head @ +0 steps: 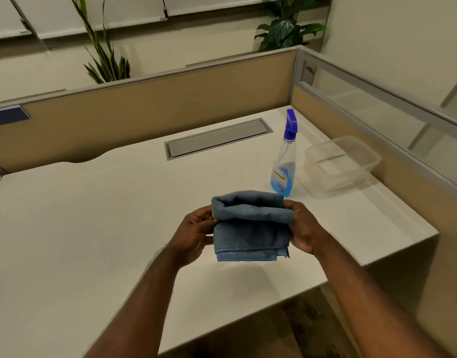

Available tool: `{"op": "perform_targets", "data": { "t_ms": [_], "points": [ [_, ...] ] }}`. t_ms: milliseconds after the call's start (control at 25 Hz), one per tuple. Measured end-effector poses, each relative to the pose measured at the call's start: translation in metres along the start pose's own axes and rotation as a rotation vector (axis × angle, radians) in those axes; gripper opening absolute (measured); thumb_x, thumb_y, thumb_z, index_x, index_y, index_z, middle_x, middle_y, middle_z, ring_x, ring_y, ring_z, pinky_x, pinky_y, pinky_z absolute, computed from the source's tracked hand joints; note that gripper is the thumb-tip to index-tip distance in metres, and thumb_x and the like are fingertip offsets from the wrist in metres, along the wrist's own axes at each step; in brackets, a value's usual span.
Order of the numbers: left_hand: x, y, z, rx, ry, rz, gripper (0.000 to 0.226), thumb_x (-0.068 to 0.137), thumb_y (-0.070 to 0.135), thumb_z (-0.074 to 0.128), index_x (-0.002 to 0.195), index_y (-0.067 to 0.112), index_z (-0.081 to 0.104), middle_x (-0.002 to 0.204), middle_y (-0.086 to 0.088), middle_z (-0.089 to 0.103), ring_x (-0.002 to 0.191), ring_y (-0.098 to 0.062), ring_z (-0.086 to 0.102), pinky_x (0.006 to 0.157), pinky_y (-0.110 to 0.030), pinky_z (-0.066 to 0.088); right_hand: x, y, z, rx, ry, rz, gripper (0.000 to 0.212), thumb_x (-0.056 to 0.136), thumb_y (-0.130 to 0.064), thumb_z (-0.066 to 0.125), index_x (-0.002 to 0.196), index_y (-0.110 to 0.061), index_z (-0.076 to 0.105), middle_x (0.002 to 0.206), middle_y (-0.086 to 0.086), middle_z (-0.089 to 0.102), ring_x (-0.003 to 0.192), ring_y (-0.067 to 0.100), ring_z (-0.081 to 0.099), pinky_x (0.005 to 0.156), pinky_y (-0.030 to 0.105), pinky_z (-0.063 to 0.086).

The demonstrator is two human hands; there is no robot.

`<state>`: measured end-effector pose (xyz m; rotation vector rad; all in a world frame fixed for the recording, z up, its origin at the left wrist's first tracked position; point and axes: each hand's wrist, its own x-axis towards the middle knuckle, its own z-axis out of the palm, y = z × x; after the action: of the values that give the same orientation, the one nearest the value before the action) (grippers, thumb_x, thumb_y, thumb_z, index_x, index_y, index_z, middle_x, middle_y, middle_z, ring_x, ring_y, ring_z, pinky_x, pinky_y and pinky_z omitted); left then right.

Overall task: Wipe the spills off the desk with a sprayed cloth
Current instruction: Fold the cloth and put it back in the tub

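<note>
Both hands are on the blue cloth (250, 226), my left hand (196, 228) pinching its left edge and my right hand (303, 228) its right, folded and held above the near surface (93, 228). I judge this the preparing step; next needs one hand freed for the spray bottle (285, 161), just beyond to the right.

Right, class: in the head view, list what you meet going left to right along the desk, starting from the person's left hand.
Left hand → blue cloth → right hand → clear plastic container. The spray bottle is left out: it stands above the cloth's right end.
</note>
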<state>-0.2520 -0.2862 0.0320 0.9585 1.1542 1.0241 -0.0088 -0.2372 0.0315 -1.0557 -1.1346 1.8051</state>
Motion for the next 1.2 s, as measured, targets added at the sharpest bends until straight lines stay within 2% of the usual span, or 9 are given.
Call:
{"op": "perform_targets", "data": {
  "t_ms": [160, 280, 320, 480, 600, 680, 960, 1080, 1200],
  "points": [
    [0.026, 0.000, 0.038, -0.114, 0.004, -0.026, 0.033, 0.094, 0.021, 0.040, 0.100, 0.011, 0.072, 0.125, -0.007, 0.065, 0.108, -0.032, 0.060, 0.081, -0.045, 0.054, -0.004, -0.010, -0.046, 0.227, 0.006, 0.025, 0.056, 0.073, -0.031, 0.061, 0.120, 0.000, 0.064, 0.132, 0.014, 0.061, 0.124, 0.027, 0.055, 0.099, 0.037, 0.050],
    [0.049, -0.003, 0.064, 0.028, 0.031, 0.003, 0.007, 0.079, 0.019, 0.075, 0.078, 0.017, 0.068, 0.127, 0.003, 0.062, 0.112, -0.026, 0.061, 0.079, -0.038, 0.054, -0.002, -0.007, -0.069, -0.091, 0.126, -0.109, 0.025, 0.077, -0.024, 0.073, 0.096, -0.007, 0.073, 0.130, 0.003, 0.062, 0.127, 0.022, 0.052, 0.106, 0.044, 0.044],
    [0.055, -0.005, 0.071, 0.081, 0.030, 0.030, 0.018, 0.072, 0.013, 0.082, 0.077, 0.017, 0.065, 0.129, 0.004, 0.060, 0.110, -0.026, 0.063, 0.075, -0.036, 0.055, -0.003, -0.006, -0.074, -0.193, 0.152, -0.146, 0.020, 0.075, -0.015, 0.078, 0.094, -0.013, 0.071, 0.129, 0.001, 0.061, 0.125, 0.021, 0.054, 0.104, 0.044, 0.046],
    [0.087, -0.012, 0.104, 0.061, -0.014, 0.101, 0.032, 0.067, -0.001, 0.082, 0.086, 0.013, 0.060, 0.130, 0.002, 0.060, 0.103, -0.027, 0.067, 0.072, -0.034, 0.057, -0.003, -0.003, -0.111, -0.149, 0.239, -0.048, 0.083, 0.060, -0.009, 0.089, 0.130, -0.029, 0.048, 0.123, 0.009, 0.061, 0.113, 0.026, 0.063, 0.093, 0.043, 0.055],
    [0.106, -0.017, 0.129, 0.012, -0.044, 0.128, 0.034, 0.066, 0.000, 0.084, 0.088, 0.015, 0.062, 0.122, 0.003, 0.066, 0.107, -0.027, 0.066, 0.080, -0.043, 0.059, -0.010, -0.003, -0.134, -0.116, 0.157, 0.109, 0.070, 0.061, -0.023, 0.088, 0.125, -0.021, 0.058, 0.119, 0.009, 0.069, 0.113, 0.027, 0.065, 0.094, 0.042, 0.054],
    [0.118, -0.019, 0.148, 0.047, -0.056, 0.155, 0.035, 0.065, 0.006, 0.086, 0.086, 0.019, 0.063, 0.118, 0.007, 0.068, 0.109, -0.023, 0.065, 0.085, -0.044, 0.058, -0.013, -0.008, -0.151, -0.093, 0.156, 0.138, 0.066, 0.063, -0.020, 0.085, 0.123, -0.018, 0.060, 0.119, 0.010, 0.070, 0.111, 0.026, 0.066, 0.095, 0.045, 0.053],
    [0.156, -0.019, 0.208, 0.297, -0.066, 0.358, 0.037, 0.069, 0.027, 0.084, 0.081, 0.024, 0.050, 0.106, 0.012, 0.064, 0.099, -0.015, 0.063, 0.072, -0.043, 0.059, 0.001, -0.077, -0.216, -0.212, 0.460, -0.038, 0.055, 0.063, 0.005, 0.082, 0.112, -0.008, 0.061, 0.103, 0.013, 0.073, 0.097, 0.033, 0.069, 0.076, 0.039, 0.058],
    [0.184, -0.007, 0.232, 0.470, -0.080, 0.489, 0.029, 0.078, 0.029, 0.077, 0.089, 0.029, 0.049, 0.103, 0.008, 0.058, 0.095, -0.008, 0.057, 0.074, -0.025, 0.053, 0.030, -0.122, -0.241, -0.389, 0.411, -0.112, 0.052, 0.062, 0.006, 0.082, 0.106, -0.016, 0.066, 0.102, 0.008, 0.072, 0.093, 0.025, 0.069, 0.073, 0.035, 0.059],
    [0.208, 0.009, 0.254, 0.619, -0.152, 0.515, 0.033, 0.090, 0.033, 0.064, 0.121, 0.031, 0.052, 0.124, 0.004, 0.050, 0.107, 0.004, 0.047, 0.084, -0.006, 0.041, 0.072, -0.165, -0.264, -0.565, 0.305, -0.152, 0.049, 0.066, 0.005, 0.080, 0.109, -0.017, 0.069, 0.106, 0.004, 0.072, 0.096, 0.020, 0.069, 0.075, 0.032, 0.059]
  ]
}}
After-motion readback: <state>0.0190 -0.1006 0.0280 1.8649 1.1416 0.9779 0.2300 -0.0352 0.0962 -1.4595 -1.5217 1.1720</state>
